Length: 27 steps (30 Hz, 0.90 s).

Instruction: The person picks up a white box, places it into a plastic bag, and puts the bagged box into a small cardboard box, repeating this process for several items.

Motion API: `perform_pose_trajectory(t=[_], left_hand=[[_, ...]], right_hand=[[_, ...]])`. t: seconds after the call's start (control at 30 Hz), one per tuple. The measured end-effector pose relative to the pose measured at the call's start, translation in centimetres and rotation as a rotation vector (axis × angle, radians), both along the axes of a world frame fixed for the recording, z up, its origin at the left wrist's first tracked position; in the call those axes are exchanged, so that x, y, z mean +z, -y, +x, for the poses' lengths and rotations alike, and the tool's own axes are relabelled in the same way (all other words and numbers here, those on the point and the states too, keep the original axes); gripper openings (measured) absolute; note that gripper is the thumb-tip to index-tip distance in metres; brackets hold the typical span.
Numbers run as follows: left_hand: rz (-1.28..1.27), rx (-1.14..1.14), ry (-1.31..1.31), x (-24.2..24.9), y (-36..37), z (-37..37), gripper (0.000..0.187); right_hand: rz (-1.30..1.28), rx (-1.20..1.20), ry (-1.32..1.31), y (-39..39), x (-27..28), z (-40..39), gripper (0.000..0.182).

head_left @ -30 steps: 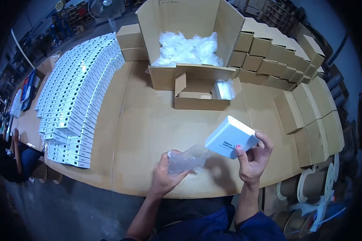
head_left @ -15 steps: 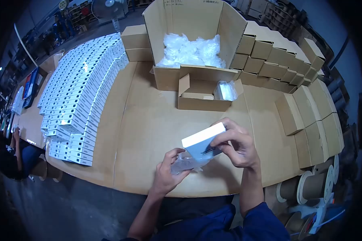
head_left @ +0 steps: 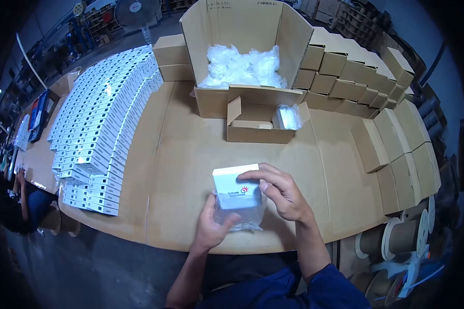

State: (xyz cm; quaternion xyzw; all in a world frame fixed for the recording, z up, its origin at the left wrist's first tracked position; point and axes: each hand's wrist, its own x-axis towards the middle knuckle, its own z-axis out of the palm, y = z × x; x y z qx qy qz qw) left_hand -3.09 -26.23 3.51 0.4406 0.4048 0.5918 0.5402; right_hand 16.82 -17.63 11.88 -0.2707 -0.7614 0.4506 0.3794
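A small white box point(head_left: 229, 184) with a red logo sits partly inside a clear plastic bag point(head_left: 239, 219), its upper half sticking out. My left hand point(head_left: 214, 226) is closed around the bag's left side, thumb across the front. The fingers of my right hand point(head_left: 283, 193) grip the box at its upper right edge. Beyond my hands stands an open brown carton point(head_left: 260, 135), with one bagged white box point(head_left: 290, 118) at its right end.
Stacked white boxes point(head_left: 100, 123) fill the left of the table. A large carton point(head_left: 214, 100) of clear plastic bags point(head_left: 242, 67) stands at the back. Brown cartons point(head_left: 345, 67) are piled back right, more cartons point(head_left: 397, 139) at right. Another person point(head_left: 23, 198) sits far left.
The white box has moved left and down into the plastic bag, and its printed face now shows. My right hand has moved left with it.
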Motion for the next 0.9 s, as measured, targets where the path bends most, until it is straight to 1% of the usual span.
perform_pose_trajectory(t=[0.03, 0.13, 0.23, 0.33, 0.37, 0.47, 0.53, 0.63, 0.73, 0.8, 0.83, 0.9], left_hand=[[-0.02, -0.019, 0.186, -0.4, 0.0, 0.1, 0.037], [-0.115, 0.015, 0.196, -2.6, 0.0, -0.1, 0.036], [-0.144, 0.154, 0.215, -2.9, -0.1, 1.0, 0.038], [-0.112, 0.137, 0.194, -3.8, -0.3, 0.7, 0.041], [-0.106, 0.143, 0.167, -3.9, -0.4, 0.6, 0.041], [-0.087, 0.135, 0.123, -4.1, -0.7, 0.5, 0.042], [-0.067, 0.119, 0.142, -4.1, -0.9, 0.1, 0.043], [-0.044, 0.183, 0.033, -4.3, -1.0, -0.1, 0.045], [-0.068, 0.186, -0.126, -3.9, -0.9, -0.7, 0.044], [-0.005, 0.206, -0.064, -2.8, -1.3, -0.3, 0.044], [0.026, 0.215, -0.033, -2.3, -1.4, -0.1, 0.043], [0.053, 0.199, -0.101, -2.1, -1.3, -0.2, 0.043]], right_hand=[[-0.007, 0.013, 0.007, 0.0, -0.3, 0.0, 0.034], [-0.102, 0.021, -0.042, 0.4, -1.8, 0.0, 0.036], [-0.41, -0.206, -0.51, 2.4, -3.7, -1.5, 0.035], [-0.622, -0.26, -0.47, 3.7, -7.3, 0.1, 0.031], [-0.753, -0.274, -0.477, 4.0, -8.7, 0.5, 0.019], [-0.876, -0.307, -0.568, 4.6, -10.1, 0.2, 0.015], [-0.823, -0.319, -0.564, 4.5, -9.7, 0.0, 0.012], [-0.747, -0.298, -0.519, 4.1, -9.4, 0.0, 0.012], [-0.697, -0.284, -0.52, 4.0, -9.1, -0.1, 0.012], [-0.646, -0.291, -0.503, 4.0, -8.6, -0.4, 0.012], [-0.63, -0.275, -0.544, 4.0, -8.6, -0.7, 0.012], [-0.596, -0.239, -0.624, 3.9, -8.8, -1.3, 0.012]])
